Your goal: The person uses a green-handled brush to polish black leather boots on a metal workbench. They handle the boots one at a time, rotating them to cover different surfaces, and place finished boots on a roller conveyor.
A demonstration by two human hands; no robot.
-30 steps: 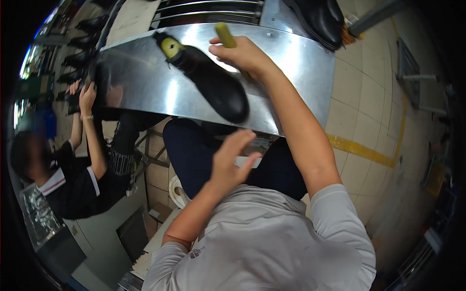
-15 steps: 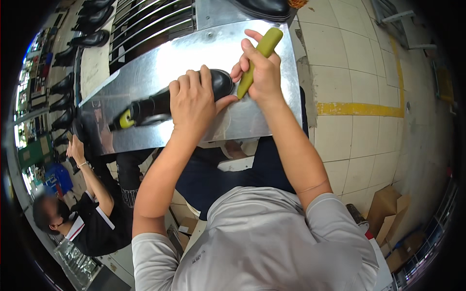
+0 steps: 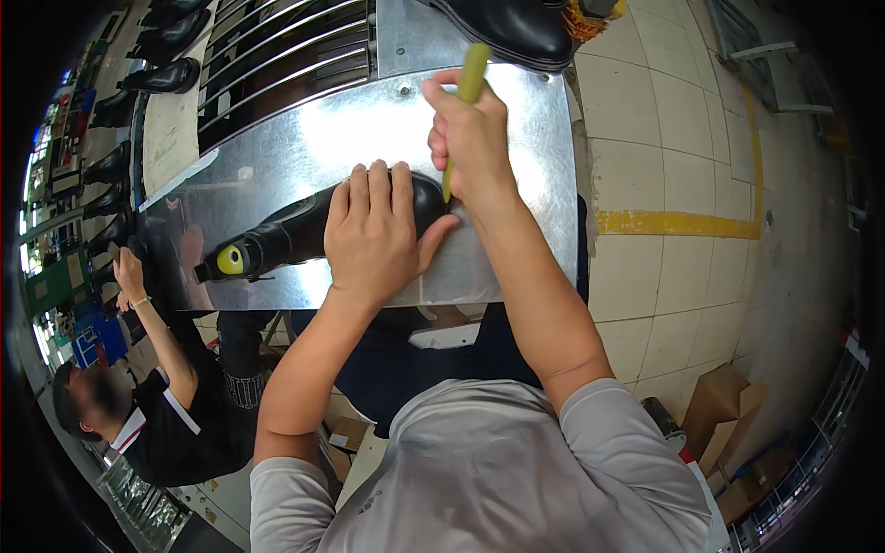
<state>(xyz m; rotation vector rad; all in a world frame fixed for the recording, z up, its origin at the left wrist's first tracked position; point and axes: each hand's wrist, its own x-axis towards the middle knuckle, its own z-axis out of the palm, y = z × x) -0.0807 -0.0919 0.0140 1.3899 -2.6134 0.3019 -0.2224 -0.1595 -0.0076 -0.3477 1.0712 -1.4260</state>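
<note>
On the shiny metal tabletop [image 3: 277, 175] lies a black leather boot [image 3: 300, 217], its toe pointing right. A yellow-green piece, like the end of a shoe last [image 3: 230, 260], shows in its shaft opening at the left. My left hand [image 3: 373, 230] lies over the boot's front part with fingers across it and thumb toward the toe, holding it down. My right hand [image 3: 472, 143] is closed around an olive-green tapered hand tool [image 3: 474, 74]. The tool's thin tip is down at the boot's toe edge; whether it touches cannot be made out.
A second black boot [image 3: 507, 32] stands at the table's far right corner, beside an orange-brown fuzzy item [image 3: 587, 20]. Metal rollers [image 3: 286, 64] run beyond the tabletop. Several black boots [image 3: 161, 78] line the left, where a co-worker [image 3: 166, 405] sits. Cardboard boxes [image 3: 724, 410] stand at right.
My right hand has swung the tool more upright and edge-on, its fingers drawn closer around it. My left hand stays on the boot, its fingers now straighter. The whole view has shifted slightly.
</note>
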